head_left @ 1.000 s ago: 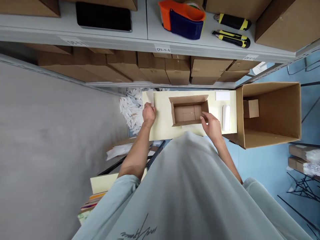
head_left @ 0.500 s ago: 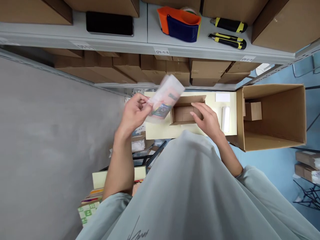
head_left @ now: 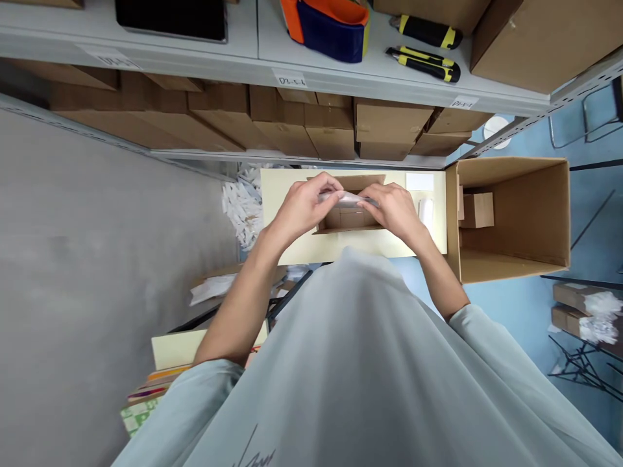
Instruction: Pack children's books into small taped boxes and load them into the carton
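Over a small cardboard box point(head_left: 348, 229) standing unlidded on the cream-coloured table point(head_left: 413, 245), a translucent printed packet point(head_left: 349, 200) is held nearly edge-on, so its print is hidden. My left hand point(head_left: 304, 207) pinches the packet's left end between thumb and fingers. At the other end, my right hand point(head_left: 394, 209) grips it the same way. The packet spans the box opening, and the visible part of the box inside shows bare cardboard. How deep the packet's lower edge reaches cannot be told.
To the right stands a large open carton point(head_left: 516, 259) containing smaller boxes point(head_left: 478, 210). A white roll point(head_left: 426, 211) and a white paper slip point(head_left: 419, 181) lie on the table. The shelf ahead carries a phone point(head_left: 171, 18), a tape dispenser point(head_left: 331, 29) and utility knives point(head_left: 431, 32).
My left hand has brought the packet rightward over the small box and turned it edge-on. My right hand has moved from the box's edge to take the packet's right end. The view has shifted slightly.
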`<state>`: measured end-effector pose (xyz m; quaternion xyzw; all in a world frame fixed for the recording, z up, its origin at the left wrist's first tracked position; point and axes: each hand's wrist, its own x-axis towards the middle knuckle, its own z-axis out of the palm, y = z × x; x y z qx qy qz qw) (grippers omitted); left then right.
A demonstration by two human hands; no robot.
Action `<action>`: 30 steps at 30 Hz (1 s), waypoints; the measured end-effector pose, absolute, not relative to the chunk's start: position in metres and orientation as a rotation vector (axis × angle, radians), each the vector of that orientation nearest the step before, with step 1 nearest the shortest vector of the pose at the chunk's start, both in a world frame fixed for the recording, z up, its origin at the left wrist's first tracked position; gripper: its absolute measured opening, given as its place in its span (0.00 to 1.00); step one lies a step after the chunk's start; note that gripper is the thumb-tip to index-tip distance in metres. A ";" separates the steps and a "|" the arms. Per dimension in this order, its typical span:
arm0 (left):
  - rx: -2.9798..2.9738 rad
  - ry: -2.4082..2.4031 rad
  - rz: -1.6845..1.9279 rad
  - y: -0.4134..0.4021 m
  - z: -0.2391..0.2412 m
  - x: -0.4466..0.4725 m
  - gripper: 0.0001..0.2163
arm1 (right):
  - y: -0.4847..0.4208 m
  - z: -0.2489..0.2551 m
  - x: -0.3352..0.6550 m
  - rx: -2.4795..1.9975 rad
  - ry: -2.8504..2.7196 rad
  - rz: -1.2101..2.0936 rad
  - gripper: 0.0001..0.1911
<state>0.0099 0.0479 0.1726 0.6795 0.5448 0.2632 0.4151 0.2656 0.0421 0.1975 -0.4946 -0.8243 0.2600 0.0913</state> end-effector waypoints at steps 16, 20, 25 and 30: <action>2.002 1.498 0.045 0.043 0.062 0.043 0.15 | 0.064 0.115 0.231 -1.724 -2.879 0.826 0.16; 2.016 1.528 -0.302 0.045 0.060 0.059 0.16 | 0.070 0.102 0.217 -1.781 -3.002 0.915 0.15; 2.022 1.511 -0.394 0.046 0.053 0.077 0.14 | 0.071 0.085 0.206 -1.838 -3.016 0.975 0.16; 2.043 1.484 -0.384 0.041 0.042 0.085 0.16 | 0.068 0.075 0.203 -1.908 -2.974 1.001 0.20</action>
